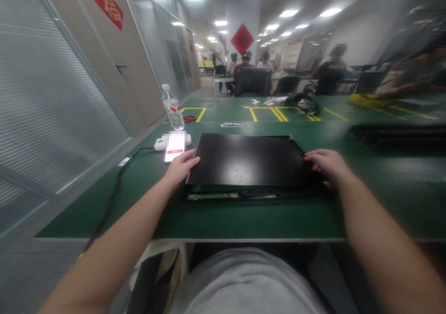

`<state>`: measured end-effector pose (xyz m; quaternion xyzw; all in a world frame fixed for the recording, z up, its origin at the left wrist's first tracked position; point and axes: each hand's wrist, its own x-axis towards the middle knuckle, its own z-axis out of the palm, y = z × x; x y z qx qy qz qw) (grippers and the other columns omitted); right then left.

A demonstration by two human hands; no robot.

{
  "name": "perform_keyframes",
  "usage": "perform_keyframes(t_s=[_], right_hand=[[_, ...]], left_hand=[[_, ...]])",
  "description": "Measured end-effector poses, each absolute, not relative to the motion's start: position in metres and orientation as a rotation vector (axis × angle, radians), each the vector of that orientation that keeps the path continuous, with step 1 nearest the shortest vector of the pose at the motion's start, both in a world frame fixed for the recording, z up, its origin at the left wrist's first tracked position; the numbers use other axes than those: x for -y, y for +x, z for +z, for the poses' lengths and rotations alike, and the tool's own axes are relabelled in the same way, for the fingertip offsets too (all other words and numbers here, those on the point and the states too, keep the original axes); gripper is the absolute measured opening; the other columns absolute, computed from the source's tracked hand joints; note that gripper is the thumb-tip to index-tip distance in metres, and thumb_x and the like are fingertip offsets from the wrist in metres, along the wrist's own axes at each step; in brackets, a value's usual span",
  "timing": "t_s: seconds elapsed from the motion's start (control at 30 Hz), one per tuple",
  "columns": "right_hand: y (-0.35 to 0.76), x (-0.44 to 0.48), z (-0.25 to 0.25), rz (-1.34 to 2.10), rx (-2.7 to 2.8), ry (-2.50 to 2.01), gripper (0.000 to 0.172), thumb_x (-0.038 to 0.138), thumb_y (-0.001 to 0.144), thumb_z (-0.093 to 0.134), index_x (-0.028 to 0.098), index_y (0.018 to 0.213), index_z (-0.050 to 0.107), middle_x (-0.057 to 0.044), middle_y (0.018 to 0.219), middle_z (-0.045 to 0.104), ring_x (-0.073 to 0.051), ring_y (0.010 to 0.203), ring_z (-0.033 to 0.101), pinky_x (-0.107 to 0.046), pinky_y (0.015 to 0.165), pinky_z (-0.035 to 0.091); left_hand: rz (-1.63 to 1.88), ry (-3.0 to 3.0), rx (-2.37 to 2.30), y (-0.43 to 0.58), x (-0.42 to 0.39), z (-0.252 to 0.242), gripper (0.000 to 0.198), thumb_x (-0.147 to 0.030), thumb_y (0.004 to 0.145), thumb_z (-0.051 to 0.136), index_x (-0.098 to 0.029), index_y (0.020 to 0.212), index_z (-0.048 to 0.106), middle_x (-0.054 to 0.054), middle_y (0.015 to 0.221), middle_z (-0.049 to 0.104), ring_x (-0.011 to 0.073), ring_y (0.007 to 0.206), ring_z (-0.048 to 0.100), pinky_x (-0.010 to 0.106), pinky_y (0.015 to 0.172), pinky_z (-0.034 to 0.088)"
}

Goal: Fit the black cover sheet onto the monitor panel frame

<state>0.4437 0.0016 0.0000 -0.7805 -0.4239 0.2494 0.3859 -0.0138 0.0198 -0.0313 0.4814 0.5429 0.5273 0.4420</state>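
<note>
A flat black display panel (pixel 247 160) lies over the middle of the green table, in front of me. My left hand (pixel 181 166) grips its left edge, thumb on top and fingers curled beneath. At the right edge my right hand (pixel 325 161) pinches the panel's side between thumb and fingers. Below the panel's near edge shows a dark frame (pixel 258 193) with a green circuit strip (pixel 212 196) along its left part. The panel sits slightly off this frame at the right, where a dark side rail shows.
A lit phone (pixel 175 147) leans on a white power strip (pixel 160 143) by my left hand, with a water bottle (pixel 172 107) behind. Red-handled scissors (pixel 189 118), black cables (pixel 304 104) and a dark stack (pixel 400 137) lie farther off. People sit in the background.
</note>
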Motion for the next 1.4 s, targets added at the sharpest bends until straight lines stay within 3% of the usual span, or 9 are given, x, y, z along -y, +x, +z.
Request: perform_keyframes(t_s=[0.4, 0.67, 1.0, 1.27, 1.4], right_hand=[[0.449, -0.006, -0.003, 0.651, 1.099, -1.967, 0.012, 0.021, 0.074, 0.07, 0.017, 0.084, 0.075, -0.003, 0.056, 0.061, -0.013, 0.049, 0.053, -0.022, 0.045, 0.038], [0.447, -0.006, -0.005, 0.644, 1.078, -1.953, 0.009, 0.022, 0.073, 0.072, 0.017, 0.08, 0.075, -0.003, 0.055, 0.06, -0.013, 0.048, 0.051, -0.023, 0.045, 0.037], [0.447, -0.004, -0.003, 0.651, 1.05, -2.009, 0.008, 0.023, 0.074, 0.069, 0.018, 0.077, 0.075, -0.002, 0.047, 0.054, -0.015, 0.047, 0.049, -0.025, 0.045, 0.035], [0.445, -0.001, 0.001, 0.606, 1.076, -2.077, 0.01, 0.027, 0.078, 0.069, 0.019, 0.078, 0.075, -0.002, 0.046, 0.054, -0.016, 0.045, 0.05, -0.027, 0.046, 0.035], [0.447, -0.001, 0.0, 0.588, 1.097, -2.095, 0.011, 0.03, 0.078, 0.07, 0.019, 0.079, 0.075, -0.002, 0.045, 0.054, -0.016, 0.043, 0.049, -0.028, 0.044, 0.034]], left_hand=[[1.183, 1.504, -1.551, -0.012, -0.021, -0.032, 0.024, -0.024, 0.063, 0.081, -0.021, 0.087, 0.079, 0.011, 0.124, 0.075, 0.0364, 0.127, 0.061, 0.048, 0.117, 0.038], [1.097, 1.598, -1.602, -0.016, -0.028, -0.04, 0.023, -0.027, 0.066, 0.076, -0.022, 0.088, 0.078, 0.012, 0.128, 0.071, 0.0375, 0.129, 0.059, 0.049, 0.117, 0.038], [1.01, 1.749, -1.687, -0.022, -0.033, -0.047, 0.037, -0.036, 0.068, 0.075, -0.018, 0.1, 0.079, 0.016, 0.14, 0.063, 0.0382, 0.136, 0.053, 0.048, 0.12, 0.036], [0.986, 1.818, -1.694, -0.02, -0.033, -0.045, 0.031, -0.039, 0.067, 0.076, -0.018, 0.09, 0.078, 0.018, 0.135, 0.061, 0.0432, 0.136, 0.052, 0.052, 0.123, 0.033], [0.985, 1.844, -1.693, -0.021, -0.034, -0.049, 0.032, -0.039, 0.069, 0.076, -0.021, 0.095, 0.08, 0.015, 0.133, 0.063, 0.041, 0.135, 0.052, 0.05, 0.123, 0.034]])
